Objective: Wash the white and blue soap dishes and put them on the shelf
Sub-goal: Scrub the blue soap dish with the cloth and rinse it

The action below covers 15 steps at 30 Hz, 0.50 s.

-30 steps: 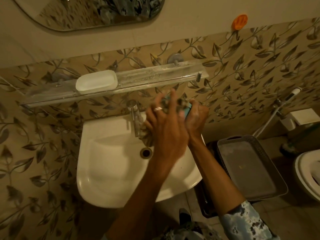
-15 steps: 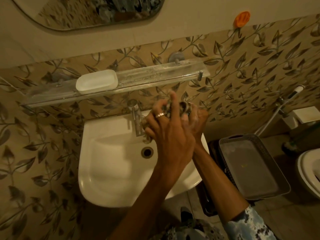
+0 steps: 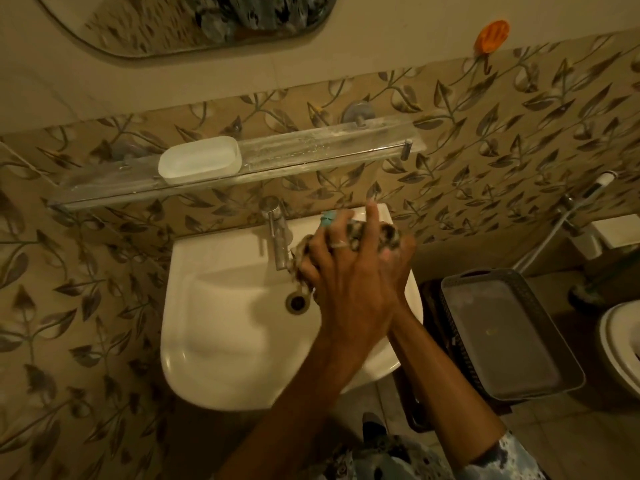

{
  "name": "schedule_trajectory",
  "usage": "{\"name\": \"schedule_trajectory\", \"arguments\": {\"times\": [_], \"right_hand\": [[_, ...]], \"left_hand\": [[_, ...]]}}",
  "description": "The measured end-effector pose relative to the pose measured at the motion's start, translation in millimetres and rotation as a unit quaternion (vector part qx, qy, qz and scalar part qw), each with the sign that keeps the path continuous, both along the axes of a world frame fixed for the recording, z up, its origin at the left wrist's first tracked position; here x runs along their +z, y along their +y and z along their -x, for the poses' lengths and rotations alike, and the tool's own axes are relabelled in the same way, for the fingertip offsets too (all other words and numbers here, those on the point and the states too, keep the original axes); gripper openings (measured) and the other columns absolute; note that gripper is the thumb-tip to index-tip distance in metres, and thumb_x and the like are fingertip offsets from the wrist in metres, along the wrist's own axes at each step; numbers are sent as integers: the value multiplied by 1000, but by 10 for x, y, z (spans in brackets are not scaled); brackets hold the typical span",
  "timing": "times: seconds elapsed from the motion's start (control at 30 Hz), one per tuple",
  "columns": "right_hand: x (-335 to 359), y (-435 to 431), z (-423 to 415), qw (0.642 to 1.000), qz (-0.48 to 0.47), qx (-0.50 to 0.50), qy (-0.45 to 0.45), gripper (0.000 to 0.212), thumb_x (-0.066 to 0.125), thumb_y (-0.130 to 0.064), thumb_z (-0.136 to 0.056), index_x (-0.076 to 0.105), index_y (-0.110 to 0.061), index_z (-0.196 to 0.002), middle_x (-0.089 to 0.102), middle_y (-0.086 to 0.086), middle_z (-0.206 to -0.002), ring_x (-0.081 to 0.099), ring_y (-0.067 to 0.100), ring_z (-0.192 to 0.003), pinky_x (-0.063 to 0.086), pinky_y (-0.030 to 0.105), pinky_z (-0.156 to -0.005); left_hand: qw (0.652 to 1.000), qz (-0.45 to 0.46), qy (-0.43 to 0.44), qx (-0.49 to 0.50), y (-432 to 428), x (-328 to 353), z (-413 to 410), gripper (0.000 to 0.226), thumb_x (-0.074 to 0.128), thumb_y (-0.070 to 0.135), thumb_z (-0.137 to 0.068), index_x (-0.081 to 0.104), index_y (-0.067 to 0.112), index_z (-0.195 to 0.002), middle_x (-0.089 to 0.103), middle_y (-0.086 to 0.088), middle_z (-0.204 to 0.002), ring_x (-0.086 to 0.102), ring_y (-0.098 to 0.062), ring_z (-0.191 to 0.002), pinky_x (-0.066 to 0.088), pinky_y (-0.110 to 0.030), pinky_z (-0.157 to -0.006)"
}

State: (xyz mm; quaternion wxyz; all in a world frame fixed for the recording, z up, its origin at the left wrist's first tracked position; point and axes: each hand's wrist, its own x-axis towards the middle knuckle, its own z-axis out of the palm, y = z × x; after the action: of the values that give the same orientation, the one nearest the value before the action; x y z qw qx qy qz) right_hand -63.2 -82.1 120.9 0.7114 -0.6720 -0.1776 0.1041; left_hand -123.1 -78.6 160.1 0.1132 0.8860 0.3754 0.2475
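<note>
The white soap dish (image 3: 199,161) sits on the glass shelf (image 3: 311,147) above the sink, left of centre. Both hands are together over the right side of the white sink (image 3: 221,323), beside the tap (image 3: 277,233). My left hand (image 3: 346,271), wearing a ring, lies on top and presses a mottled scrubbing cloth (image 3: 384,233) against the blue soap dish (image 3: 327,218). Only a small turquoise edge of that dish shows past the fingers. My right hand (image 3: 398,261) is underneath, soapy and mostly hidden, gripping the dish from the right.
The drain (image 3: 297,302) lies just left of the hands. A grey basket tray (image 3: 502,330) stands on the floor to the right, with a toilet (image 3: 620,351) beyond it. A hand sprayer (image 3: 604,178) and an orange hook (image 3: 491,34) hang on the wall.
The hands have kept rubbing the cloth over the blue dish and have shifted slightly down and right. The dish's visible blue edge now shows at the left fingertips. The white dish has stayed put.
</note>
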Motion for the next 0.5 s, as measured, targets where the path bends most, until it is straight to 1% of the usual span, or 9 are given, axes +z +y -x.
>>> {"name": "schedule_trajectory", "arguments": {"times": [0.03, 0.1, 0.13, 0.17, 0.2, 0.23, 0.33, 0.43, 0.5], "right_hand": [[-2, 15, -13, 999, 14, -12, 32, 30, 57, -17, -87, 45, -20, -60, 51, -3, -63, 55, 7, -60, 45, 26, -59], [51, 46, -49, 986, 22, -47, 158, 34, 48, -40, -85, 54, -15, -63, 61, 13, -68, 66, 25, -71, 51, 41, -65], [74, 48, -81, 970, 9, -25, 242, 46, 45, -53, -81, 62, -12, -69, 67, 17, -74, 69, 34, -78, 54, 45, -70], [91, 24, -113, 946, -20, 14, 323, 58, 41, -64, -80, 69, -12, -77, 71, 17, -78, 70, 37, -80, 56, 44, -72], [115, -4, -150, 918, -37, 55, 391, 70, 36, -72, -81, 73, -13, -80, 73, 16, -78, 71, 35, -75, 57, 40, -68], [122, -48, -194, 898, -35, 95, 428, 78, 31, -76, -82, 76, -13, -76, 73, 15, -74, 71, 31, -67, 57, 36, -63], [111, -122, -312, 868, -1, 164, 468, 77, 30, -74, -83, 76, -14, -67, 72, 11, -71, 68, 27, -62, 54, 33, -61], [57, -173, -388, 853, -1, 206, 479, 60, 37, -61, -87, 72, -13, -93, 73, 11, -86, 70, 27, -77, 56, 37, -70], [65, -176, -409, 838, -46, 256, 480, 53, 40, -51, -90, 64, -12, -117, 70, 13, -108, 69, 29, -93, 57, 41, -77]], "left_hand": [[999, 22, -26, -2, 94, 53, 10, 59, 11, 56, -93, 38, 33, -139, 35, -7, -138, 29, -24, -122, 27, -46, -98], [988, 134, -73, 9, 461, 52, 19, 46, 23, 43, -96, 52, 25, -128, 43, -8, -129, 38, -18, -113, 29, -41, -97], [960, 248, -130, 12, 694, 48, 7, 37, 30, 36, -97, 62, 20, -108, 52, -8, -113, 45, -15, -99, 35, -40, -91], [909, 371, -190, 9, 911, 58, 11, 32, 35, 32, -97, 63, 19, -89, 57, -8, -96, 50, -16, -86, 41, -40, -84], [857, 454, -244, 22, 1098, 32, 41, 32, 38, 33, -96, 61, 18, -80, 60, -7, -85, 55, -20, -79, 46, -41, -80], [829, 489, -268, 44, 1218, 16, 99, 33, 39, 36, -96, 63, 18, -81, 63, -9, -84, 59, -24, -81, 49, -41, -80], [828, 483, -280, 49, 1369, -71, 259, 34, 48, 46, -89, 68, 22, -101, 70, -9, -103, 64, -29, -101, 49, -49, -96], [829, 457, -322, 27, 1325, -27, 343, 35, 56, 46, -84, 69, 22, -106, 71, -8, -108, 65, -26, -106, 49, -52, -97], [820, 440, -365, 17, 1272, 19, 372, 35, 58, 37, -88, 67, 14, -112, 70, -9, -109, 64, -25, -107, 49, -50, -97]]}}
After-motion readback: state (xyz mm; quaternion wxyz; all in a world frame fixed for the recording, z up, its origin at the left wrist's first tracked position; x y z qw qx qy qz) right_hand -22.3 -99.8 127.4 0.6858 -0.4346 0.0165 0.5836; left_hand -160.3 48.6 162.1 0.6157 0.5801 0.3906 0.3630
